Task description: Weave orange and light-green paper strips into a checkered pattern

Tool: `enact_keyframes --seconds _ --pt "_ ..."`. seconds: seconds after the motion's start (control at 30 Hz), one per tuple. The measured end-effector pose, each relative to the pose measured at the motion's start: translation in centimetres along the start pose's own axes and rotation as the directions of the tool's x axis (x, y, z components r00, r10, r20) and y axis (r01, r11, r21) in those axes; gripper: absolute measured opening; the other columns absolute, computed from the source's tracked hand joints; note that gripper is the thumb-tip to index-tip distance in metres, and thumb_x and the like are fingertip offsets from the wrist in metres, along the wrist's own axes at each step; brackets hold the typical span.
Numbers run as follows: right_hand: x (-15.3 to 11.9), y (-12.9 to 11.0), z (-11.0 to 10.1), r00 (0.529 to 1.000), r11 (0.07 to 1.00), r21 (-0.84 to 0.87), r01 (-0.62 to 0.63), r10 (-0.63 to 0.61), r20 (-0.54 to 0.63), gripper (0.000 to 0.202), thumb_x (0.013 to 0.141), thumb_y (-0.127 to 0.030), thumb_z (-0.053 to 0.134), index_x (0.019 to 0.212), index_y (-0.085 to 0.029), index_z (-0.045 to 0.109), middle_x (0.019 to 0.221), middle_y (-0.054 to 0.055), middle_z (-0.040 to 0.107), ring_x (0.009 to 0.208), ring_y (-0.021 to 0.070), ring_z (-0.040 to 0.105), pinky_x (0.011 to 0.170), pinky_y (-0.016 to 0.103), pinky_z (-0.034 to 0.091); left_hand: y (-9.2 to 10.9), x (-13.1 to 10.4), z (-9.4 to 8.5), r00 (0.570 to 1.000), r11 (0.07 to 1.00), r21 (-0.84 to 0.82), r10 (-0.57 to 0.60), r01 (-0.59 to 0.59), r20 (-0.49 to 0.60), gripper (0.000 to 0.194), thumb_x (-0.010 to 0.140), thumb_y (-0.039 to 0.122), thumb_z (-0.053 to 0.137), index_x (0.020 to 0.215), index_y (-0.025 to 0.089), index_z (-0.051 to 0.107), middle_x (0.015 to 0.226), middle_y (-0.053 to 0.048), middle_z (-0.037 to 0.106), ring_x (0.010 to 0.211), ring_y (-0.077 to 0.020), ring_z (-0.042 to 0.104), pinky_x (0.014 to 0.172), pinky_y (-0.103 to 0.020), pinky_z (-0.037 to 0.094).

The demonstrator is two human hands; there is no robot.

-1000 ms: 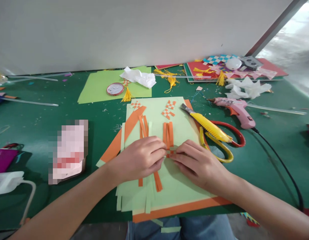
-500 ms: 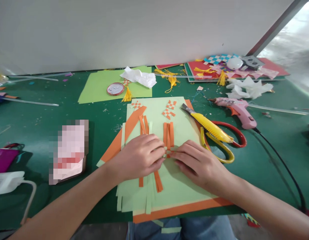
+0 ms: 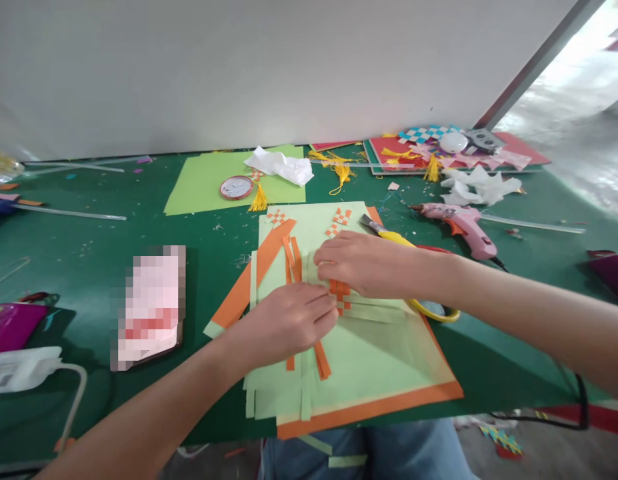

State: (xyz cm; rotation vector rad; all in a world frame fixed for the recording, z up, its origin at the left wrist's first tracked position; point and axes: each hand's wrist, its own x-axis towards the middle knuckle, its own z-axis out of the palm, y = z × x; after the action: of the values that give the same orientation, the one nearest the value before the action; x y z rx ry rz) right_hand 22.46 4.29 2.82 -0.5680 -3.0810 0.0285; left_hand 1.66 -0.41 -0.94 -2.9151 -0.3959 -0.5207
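Orange and light green paper strips (image 3: 345, 303) are interlaced into a small checkered weave on a light green sheet (image 3: 379, 360). My left hand (image 3: 291, 317) is closed on the weave's left side, pressing it down with fingertips together. Reaching across above the weave, my right hand (image 3: 356, 263) has its fingers bent and closed at a light green paper strip (image 3: 305, 263); its thumb is hidden. Loose orange strips (image 3: 293, 257) lie left of the weave, partly under my left hand. Small orange-and-white checkered pieces (image 3: 341, 216) rest near the sheet's top edge.
Yellow-handled scissors (image 3: 396, 238) lie at right, partly under my right forearm. Behind them is a pink glue gun (image 3: 461, 223) with a cord. A phone (image 3: 151, 300) lies at left. Tissue (image 3: 279, 167), a round tin (image 3: 236, 187) and yellow tassels (image 3: 343, 175) are at the back.
My right hand has left the weave's right end and moved up and left over it. Light green strips now show extending right from the weave. My left hand stays on it.
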Motion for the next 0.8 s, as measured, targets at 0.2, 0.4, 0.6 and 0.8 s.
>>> enact_keyframes --seconds 0.2,0.4,0.6,0.8 --pt "1.2 1.0 -0.1 0.986 0.998 -0.036 0.048 -0.041 0.162 0.014 0.079 -0.003 0.053 0.082 -0.016 0.058 0.076 0.003 0.058 0.065 0.0158 0.048 0.061 0.031 0.027 -0.6 -0.3 -0.2 1.0 1.0 0.011 -0.021 0.02 0.009 0.021 0.092 0.004 0.047 0.095 0.014 0.066 0.091 -0.009 0.072 0.092 -0.0212 0.067 0.081 -0.036 0.056" --pt "0.2 1.2 -0.5 0.959 0.98 0.123 -0.154 0.118 0.258 0.004 0.077 -0.013 0.057 0.075 -0.016 0.056 0.072 0.004 0.059 0.071 0.0183 0.05 0.063 0.03 0.029 -1.1 -0.3 -0.2 0.984 0.981 -0.069 -0.177 0.179 0.03 0.019 0.092 0.008 0.049 0.098 0.012 0.066 0.092 -0.01 0.072 0.088 -0.0231 0.068 0.076 -0.038 0.056" --pt "-1.4 0.9 -0.8 0.913 0.808 0.432 -0.401 0.314 0.26 0.006 0.081 -0.016 0.05 0.077 -0.018 0.054 0.081 0.004 0.061 0.074 0.0158 0.053 0.062 0.026 0.034 -0.4 0.4 -0.5 0.708 0.496 -0.565 -0.662 0.66 0.246 0.031 0.093 0.038 0.057 0.119 0.021 0.059 0.1 -0.004 0.072 0.09 -0.0177 0.069 0.079 -0.03 0.056" --pt "-3.1 -0.3 -0.3 0.843 0.654 0.536 -0.533 0.465 0.271 0.007 0.082 -0.026 0.052 0.076 -0.022 0.053 0.067 -0.003 0.058 0.058 0.012 0.047 0.056 0.025 0.031 -0.1 0.9 -0.7 0.577 0.082 -0.734 -0.679 0.674 0.454 0.049 0.081 0.042 0.072 0.124 0.027 0.056 0.099 0.0 0.072 0.085 -0.0149 0.069 0.083 -0.027 0.055"
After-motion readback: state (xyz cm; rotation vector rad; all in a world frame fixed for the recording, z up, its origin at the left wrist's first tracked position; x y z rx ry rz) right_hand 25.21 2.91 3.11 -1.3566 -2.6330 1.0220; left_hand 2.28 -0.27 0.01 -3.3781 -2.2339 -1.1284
